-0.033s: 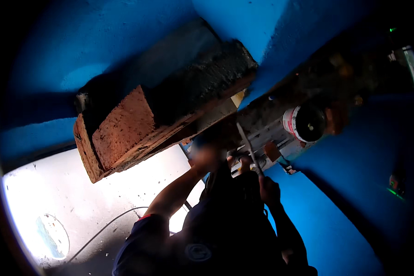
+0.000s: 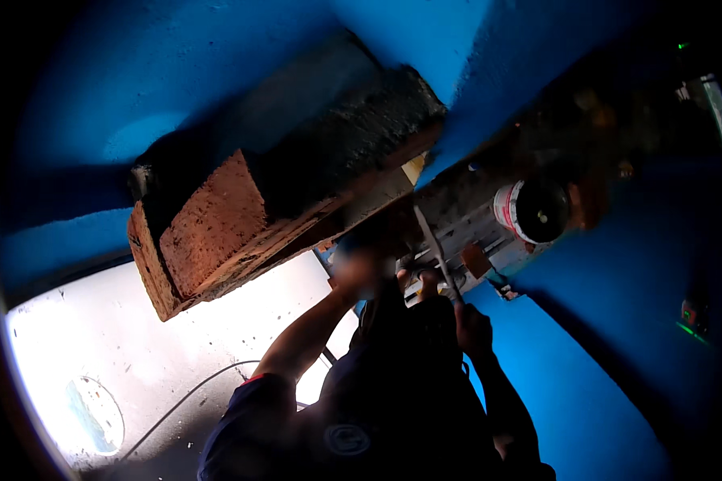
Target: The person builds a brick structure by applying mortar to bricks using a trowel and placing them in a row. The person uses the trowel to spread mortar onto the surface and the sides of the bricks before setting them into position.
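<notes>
My right hand [image 2: 474, 329] is wrapped round the near end of a long, thin grey blade-like tool [image 2: 436, 247]. The tool points up and to the left, its far tip free beside dark brickwork. My left hand [image 2: 359, 271] reaches forward under the edge of a reddish-brown brick block [image 2: 217, 223]. Blur and shadow hide its fingers, so I cannot make out whether it holds anything. The block's upper side is covered in something dark and rough.
A round bucket [image 2: 537, 212], pale outside with red marks, stands to the right with dark contents. A small brick piece [image 2: 475, 261] lies near it. Blue walls [image 2: 569, 361] rise around, and a cable [image 2: 186, 393] crosses the bright surface at lower left.
The tool has turned slightly in my right hand, which has shifted a little to the right. My left hand stays in nearly the same place.
</notes>
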Demonstrator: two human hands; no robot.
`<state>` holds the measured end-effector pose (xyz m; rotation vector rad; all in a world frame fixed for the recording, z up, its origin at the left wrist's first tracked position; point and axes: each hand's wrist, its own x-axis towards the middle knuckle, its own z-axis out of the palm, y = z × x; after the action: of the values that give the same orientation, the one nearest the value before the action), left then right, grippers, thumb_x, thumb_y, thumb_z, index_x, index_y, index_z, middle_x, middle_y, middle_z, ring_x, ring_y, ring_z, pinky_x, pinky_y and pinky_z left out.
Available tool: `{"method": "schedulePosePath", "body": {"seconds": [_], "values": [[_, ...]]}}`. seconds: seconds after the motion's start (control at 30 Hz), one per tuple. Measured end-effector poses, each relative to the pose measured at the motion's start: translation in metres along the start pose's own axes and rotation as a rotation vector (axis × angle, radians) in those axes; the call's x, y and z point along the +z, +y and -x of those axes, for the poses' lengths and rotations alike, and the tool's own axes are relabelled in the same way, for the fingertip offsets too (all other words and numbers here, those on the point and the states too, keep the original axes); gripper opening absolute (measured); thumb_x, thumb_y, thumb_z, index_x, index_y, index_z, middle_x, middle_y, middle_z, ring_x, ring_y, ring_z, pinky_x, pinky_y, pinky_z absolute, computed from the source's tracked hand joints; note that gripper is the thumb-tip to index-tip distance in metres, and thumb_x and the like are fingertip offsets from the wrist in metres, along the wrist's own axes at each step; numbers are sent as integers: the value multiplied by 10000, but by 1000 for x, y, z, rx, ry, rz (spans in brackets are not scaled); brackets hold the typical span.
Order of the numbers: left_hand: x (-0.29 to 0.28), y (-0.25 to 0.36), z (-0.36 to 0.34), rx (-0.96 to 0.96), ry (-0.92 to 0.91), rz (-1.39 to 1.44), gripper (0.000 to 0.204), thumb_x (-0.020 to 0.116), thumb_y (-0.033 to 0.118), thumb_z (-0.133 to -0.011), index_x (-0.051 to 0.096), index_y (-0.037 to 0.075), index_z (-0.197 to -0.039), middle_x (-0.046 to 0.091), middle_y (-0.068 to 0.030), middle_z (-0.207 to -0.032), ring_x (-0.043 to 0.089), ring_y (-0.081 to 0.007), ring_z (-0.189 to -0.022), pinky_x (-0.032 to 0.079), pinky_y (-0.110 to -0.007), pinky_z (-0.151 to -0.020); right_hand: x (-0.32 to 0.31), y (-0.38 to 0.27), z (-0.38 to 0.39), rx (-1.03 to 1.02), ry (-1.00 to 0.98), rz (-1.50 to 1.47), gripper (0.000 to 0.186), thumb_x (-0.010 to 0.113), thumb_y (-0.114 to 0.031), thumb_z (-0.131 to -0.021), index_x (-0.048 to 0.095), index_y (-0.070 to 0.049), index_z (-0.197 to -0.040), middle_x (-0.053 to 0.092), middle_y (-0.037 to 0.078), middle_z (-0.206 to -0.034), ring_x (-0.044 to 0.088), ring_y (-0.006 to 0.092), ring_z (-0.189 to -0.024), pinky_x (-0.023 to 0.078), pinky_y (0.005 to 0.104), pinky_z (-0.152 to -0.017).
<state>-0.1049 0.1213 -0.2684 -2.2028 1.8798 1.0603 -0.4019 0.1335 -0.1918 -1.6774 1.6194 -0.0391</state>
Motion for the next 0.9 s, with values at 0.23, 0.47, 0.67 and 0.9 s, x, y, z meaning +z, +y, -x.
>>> {"method": "schedulePosePath", "body": {"seconds": [0.23, 0.47, 0.67, 0.9], "values": [[-35, -13, -21, -123, -417, 670, 438, 732, 188, -695, 651, 97, -1116, 670, -101, -1009, 617, -244, -925, 479, -353, -814, -8, 4, 3, -120, -59, -47, 449, 324, -335, -1016, 429, -37, -697, 352, 126, -559, 370, 318, -441, 288, 413, -435], [-1, -23, -35, -57, -619, 1023, 520, 747, 181, -693, 605, 50, -1176, 652, -112, -1057, 588, -240, -971, 430, -347, -894, -1, 6, 12, -117, -53, 47, 458, 347, -394, -1012, 410, -95, -670, 222, 49, -527, 222, 183, -410, 222, 342, -417], [-27, -3, -19, -286, -688, 1015, 609, 779, 108, -612, 602, 29, -1190, 604, -114, -1180, 484, -249, -1139, 319, -358, -1015, -26, -5, 15, -138, 41, -103, 464, 399, -394, -998, 408, -73, -663, 279, 72, -506, 324, 239, -404, 275, 383, -417], [-42, 8, -19, -408, -779, 1090, 554, 798, 121, -603, 630, 34, -1123, 638, -101, -1076, 525, -239, -1071, 338, -355, -993, 16, 32, 6, -4, -59, 38, 488, 413, -410, -992, 394, -85, -629, 284, 67, -497, 295, 224, -388, 255, 366, -407]]}}
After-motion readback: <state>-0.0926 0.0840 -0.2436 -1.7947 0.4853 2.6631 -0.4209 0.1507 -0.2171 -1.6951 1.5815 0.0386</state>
